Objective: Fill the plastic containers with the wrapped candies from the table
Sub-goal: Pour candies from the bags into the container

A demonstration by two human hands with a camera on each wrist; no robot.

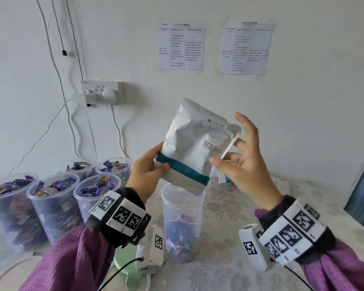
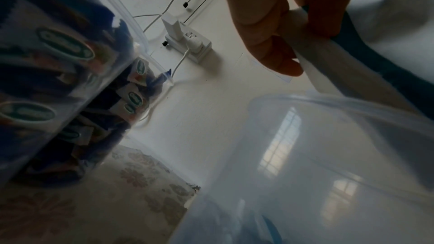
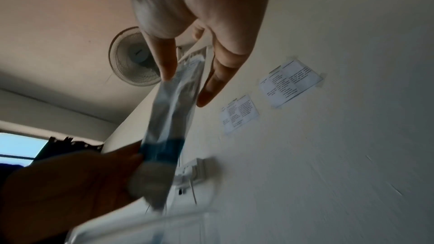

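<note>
Head view showed the left hand [image 1: 149,173] pinching the lower left corner of a white plastic candy bag with a teal band near its mouth [image 1: 195,143], thumb on the near face over the band and fingers curled behind it. The right hand [image 1: 240,156] met the same bag along its right edge: thumb and one finger appeared to nip the side seam while the other fingers stood spread and straight, so I read it as a light pinch rather than a full grasp. The bag hung upended and tilted, its mouth just above, perhaps inside, the rim of a tall clear plastic container [image 1: 183,219] standing near the middle of the floral-clothed table [image 1: 240,248]. That container held a small heap of blue and red wrapped candies [image 1: 180,238] at its bottom, well under half full; whether any sweets were falling at that moment could not be told. The bag looked flat and slack, so I judged little was left in it. Toward the table's left edge and back, five clear containers [image 1: 53,206] stood close together, each heaped to the rim with candies. A pale green lid [image 1: 130,267] lay at the near edge, beside the open container. By my reckoning most of the filling was done; topping up the sixth container remained, and no loose candies showed on the cloth to do it with.
</note>
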